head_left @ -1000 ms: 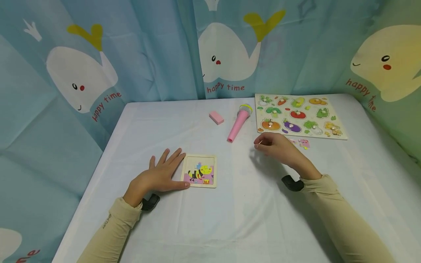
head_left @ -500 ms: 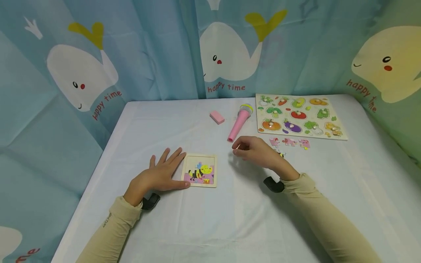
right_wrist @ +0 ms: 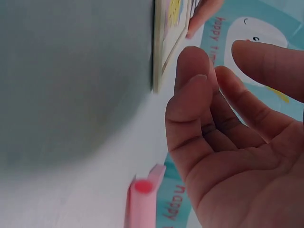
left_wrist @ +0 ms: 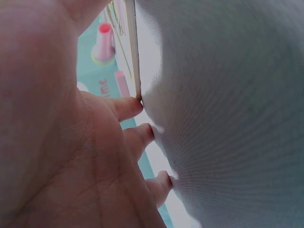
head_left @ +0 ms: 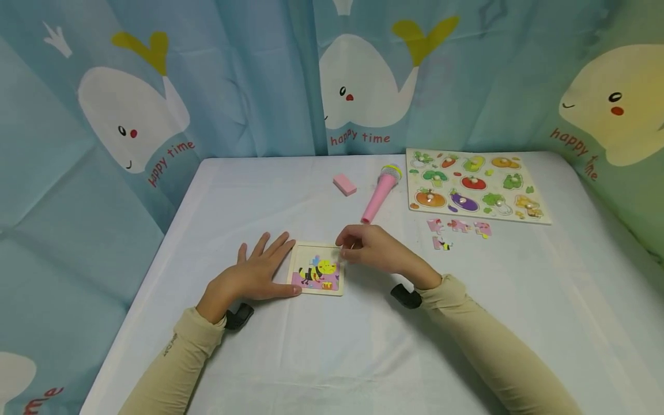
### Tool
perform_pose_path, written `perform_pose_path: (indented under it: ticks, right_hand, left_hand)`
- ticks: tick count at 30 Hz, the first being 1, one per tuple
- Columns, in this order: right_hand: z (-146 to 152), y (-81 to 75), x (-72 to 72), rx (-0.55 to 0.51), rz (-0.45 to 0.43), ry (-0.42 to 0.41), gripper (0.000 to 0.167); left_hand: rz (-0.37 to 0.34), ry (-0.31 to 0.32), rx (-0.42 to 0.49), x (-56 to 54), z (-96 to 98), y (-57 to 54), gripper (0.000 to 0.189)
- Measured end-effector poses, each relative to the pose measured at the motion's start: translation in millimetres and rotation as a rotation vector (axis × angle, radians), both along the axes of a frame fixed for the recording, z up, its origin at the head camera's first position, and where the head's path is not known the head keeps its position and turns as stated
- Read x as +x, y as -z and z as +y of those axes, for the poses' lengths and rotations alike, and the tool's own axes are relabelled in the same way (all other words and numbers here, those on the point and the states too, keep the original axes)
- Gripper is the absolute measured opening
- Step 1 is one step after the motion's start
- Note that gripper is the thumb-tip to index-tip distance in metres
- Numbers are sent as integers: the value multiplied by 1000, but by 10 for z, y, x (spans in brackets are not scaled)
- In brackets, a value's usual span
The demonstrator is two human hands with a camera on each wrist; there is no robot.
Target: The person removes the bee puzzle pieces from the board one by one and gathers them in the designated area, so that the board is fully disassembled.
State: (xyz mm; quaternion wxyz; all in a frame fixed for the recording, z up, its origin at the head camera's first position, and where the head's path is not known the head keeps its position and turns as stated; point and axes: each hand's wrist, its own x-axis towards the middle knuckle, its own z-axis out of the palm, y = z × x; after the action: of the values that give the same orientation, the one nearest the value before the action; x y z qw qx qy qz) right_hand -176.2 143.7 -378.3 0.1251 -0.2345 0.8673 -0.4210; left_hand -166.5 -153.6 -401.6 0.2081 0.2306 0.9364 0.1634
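Note:
A small square puzzle board [head_left: 332, 293] with a bee picture lies on the white cloth; its upper part shows bare wood. My left hand [head_left: 254, 275] rests spread at its left edge, thumb at the lower corner and index finger at the upper one. In the left wrist view the fingertips [left_wrist: 164, 183] touch the cloth beside the board. My right hand [head_left: 376, 249] is bent over the board's upper right corner, fingers curled towards the thumb; I cannot tell whether a piece is pinched there. Loose pink puzzle pieces [head_left: 459, 226] lie right of it.
A pink toy microphone [head_left: 378, 196] lies beyond the right hand, with a pink block [head_left: 344, 184] to its left. A large vegetable knob puzzle [head_left: 477, 184] lies at the back right. A blue whale-print curtain [head_left: 249, 86] hangs behind the table.
My right hand has moved left from near the loose pieces to the puzzle board's upper right corner, uncovering those pieces. The left hand has stayed at the board's edge.

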Motion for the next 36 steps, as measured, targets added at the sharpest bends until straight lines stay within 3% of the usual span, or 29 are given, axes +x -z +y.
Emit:
perform_pose_path:
  ticks: [11,27,36]
  right_hand:
    - [-243,27,-19,-13,1,-73,15]
    - [-486,54,-77,198,77,-147,30]
    - [-511,67,-75,277,99,-148,26]
  left_hand:
    - [13,10,-13,-10,-7,-1,108]
    - [11,12,-10,-19,-30,23,108]
    - [10,13,-16,-20,-21,12,108]
